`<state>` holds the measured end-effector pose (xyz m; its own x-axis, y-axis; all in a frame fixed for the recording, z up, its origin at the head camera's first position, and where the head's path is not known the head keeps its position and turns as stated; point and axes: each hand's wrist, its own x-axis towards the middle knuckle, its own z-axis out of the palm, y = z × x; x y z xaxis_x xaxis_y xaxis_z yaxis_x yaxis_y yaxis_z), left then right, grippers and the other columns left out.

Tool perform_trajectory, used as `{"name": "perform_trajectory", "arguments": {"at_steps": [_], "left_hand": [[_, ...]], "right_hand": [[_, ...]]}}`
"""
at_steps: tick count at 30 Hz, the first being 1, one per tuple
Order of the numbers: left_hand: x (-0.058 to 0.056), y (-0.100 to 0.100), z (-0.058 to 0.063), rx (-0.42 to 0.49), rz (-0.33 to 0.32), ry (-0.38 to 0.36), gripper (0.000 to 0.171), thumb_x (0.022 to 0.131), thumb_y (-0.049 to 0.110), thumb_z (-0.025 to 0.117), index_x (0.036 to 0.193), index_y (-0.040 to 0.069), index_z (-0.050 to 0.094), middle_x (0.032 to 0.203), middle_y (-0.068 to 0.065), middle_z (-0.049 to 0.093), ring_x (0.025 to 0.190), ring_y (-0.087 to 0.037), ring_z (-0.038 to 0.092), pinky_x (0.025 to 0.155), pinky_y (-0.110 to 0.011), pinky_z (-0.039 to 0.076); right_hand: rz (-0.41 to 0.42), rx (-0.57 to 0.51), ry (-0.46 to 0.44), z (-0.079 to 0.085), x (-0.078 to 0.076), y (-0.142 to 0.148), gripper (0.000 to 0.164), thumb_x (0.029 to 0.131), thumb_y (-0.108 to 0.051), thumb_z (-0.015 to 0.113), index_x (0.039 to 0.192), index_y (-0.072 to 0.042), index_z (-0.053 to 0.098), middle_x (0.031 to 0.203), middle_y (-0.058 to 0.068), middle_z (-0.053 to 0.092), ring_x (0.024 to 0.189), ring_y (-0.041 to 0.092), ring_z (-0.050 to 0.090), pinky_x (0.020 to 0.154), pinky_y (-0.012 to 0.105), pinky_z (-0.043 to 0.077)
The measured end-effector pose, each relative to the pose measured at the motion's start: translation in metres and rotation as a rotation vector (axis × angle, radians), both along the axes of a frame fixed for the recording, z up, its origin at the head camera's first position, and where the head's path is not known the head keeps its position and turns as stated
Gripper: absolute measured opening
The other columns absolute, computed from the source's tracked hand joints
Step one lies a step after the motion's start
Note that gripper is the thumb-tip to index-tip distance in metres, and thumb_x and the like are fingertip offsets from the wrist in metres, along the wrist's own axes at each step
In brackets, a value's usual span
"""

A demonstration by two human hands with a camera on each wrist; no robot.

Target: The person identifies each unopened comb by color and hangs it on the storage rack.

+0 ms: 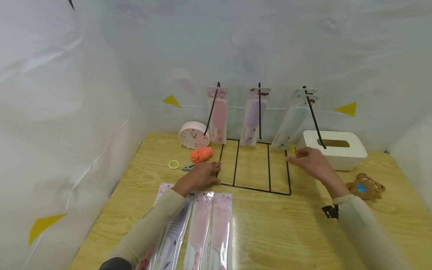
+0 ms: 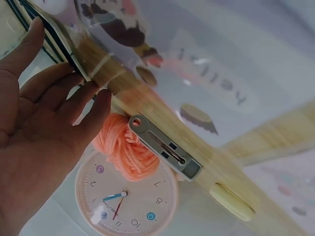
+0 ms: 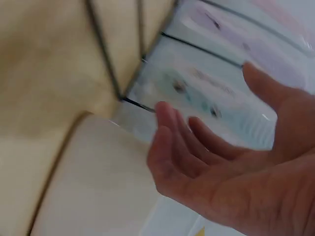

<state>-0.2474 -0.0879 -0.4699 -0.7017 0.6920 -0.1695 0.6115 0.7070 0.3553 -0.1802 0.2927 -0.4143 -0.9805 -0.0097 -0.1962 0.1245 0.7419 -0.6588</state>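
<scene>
A black wire rack (image 1: 251, 188) stands on the table, its three prongs slanting upward. From it hang a packaged pink comb (image 1: 220, 116), a packaged purple comb (image 1: 254, 118) and packaged teal combs (image 1: 293, 120). My left hand (image 1: 200, 175) is at the rack's left side; its fairly straight fingers touch the wire in the left wrist view. Beside the right side bar is my right hand (image 1: 312, 163), fingers loosely bent and holding nothing in the right wrist view. Whether it touches the wire is unclear. Below my left forearm lie several packaged combs (image 1: 199, 228), partly covered by the sleeve.
Left of the rack are a round pink clock (image 1: 192, 139), orange yarn (image 1: 201, 154), a grey clip (image 2: 165, 147) and a yellow ring (image 1: 173, 164). A white tissue box (image 1: 344, 155) and a brown plush toy (image 1: 366, 186) sit at right. Pale sheeting surrounds the table.
</scene>
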Motion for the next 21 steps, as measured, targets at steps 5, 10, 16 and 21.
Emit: {"name": "perform_trajectory", "arguments": {"at_steps": [5,10,16,21], "left_hand": [[0.0,0.003,-0.002,-0.001,0.009,0.011,0.058,0.091,0.034,0.074,0.138,0.005,0.058,0.155,-0.011,0.041,0.139,-0.033,0.044,0.113,-0.046,0.038],[0.0,0.001,-0.003,0.043,0.018,-0.009,0.06,0.09,0.031,0.076,0.138,0.001,0.057,0.155,-0.013,0.042,0.138,-0.034,0.045,0.113,-0.046,0.038],[0.001,-0.002,-0.006,0.116,0.048,-0.043,0.062,0.088,0.027,0.078,0.138,-0.002,0.057,0.154,-0.011,0.044,0.135,-0.033,0.049,0.111,-0.043,0.041],[0.003,0.001,-0.007,0.098,0.052,0.022,0.052,0.088,0.029,0.077,0.129,0.0,0.064,0.142,-0.012,0.057,0.122,-0.031,0.06,0.103,-0.041,0.048]], "right_hand": [[0.15,0.201,-0.036,-0.037,0.024,-0.017,0.106,0.081,-0.054,0.079,0.135,0.027,0.036,0.132,0.049,0.041,0.119,0.06,0.046,0.092,0.064,0.047],[0.165,0.285,0.032,-0.054,0.036,-0.021,0.094,0.072,-0.049,0.087,0.121,0.023,0.05,0.116,0.042,0.052,0.111,0.056,0.047,0.084,0.063,0.048],[0.15,0.31,0.056,-0.059,0.04,-0.024,0.093,0.079,-0.049,0.082,0.13,0.022,0.048,0.123,0.04,0.047,0.113,0.055,0.046,0.085,0.065,0.047],[0.124,0.345,0.052,-0.059,0.04,-0.027,0.091,0.081,-0.047,0.08,0.132,0.021,0.047,0.122,0.038,0.045,0.111,0.053,0.045,0.083,0.065,0.046]]}}
